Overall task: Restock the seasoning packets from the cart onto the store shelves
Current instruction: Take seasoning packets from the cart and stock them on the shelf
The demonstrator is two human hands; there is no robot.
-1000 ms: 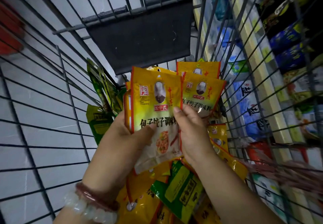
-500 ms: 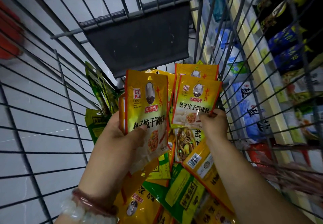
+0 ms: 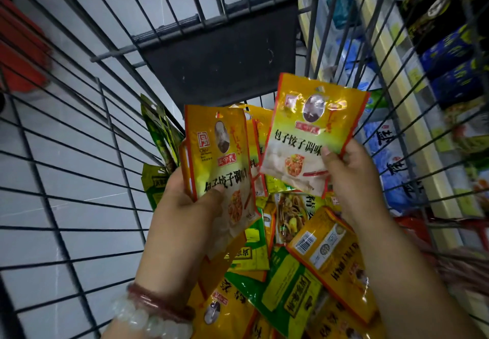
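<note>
Grey tile floor point(image 3: 66, 116) shows thru wire cart point(image 3: 87, 169) walls, beyond left hand. Store shelves point(image 3: 412, 116) run past right hand, w/ blue bags and dark packs. Black flap point(image 3: 219, 66) hangs at cart's far end, above both hands. Left hand point(image 3: 185, 206) grips a stack of yellow seasoning packets point(image 3: 222, 164), thumb on front. Right hand point(image 3: 352, 177) pinches one yellow packet point(image 3: 312, 135), raised, just beside the stack. Loose yellow and green packets point(image 3: 288, 280) lie under both hands. Bead bracelets point(image 3: 156, 312) on left wrist.
</note>
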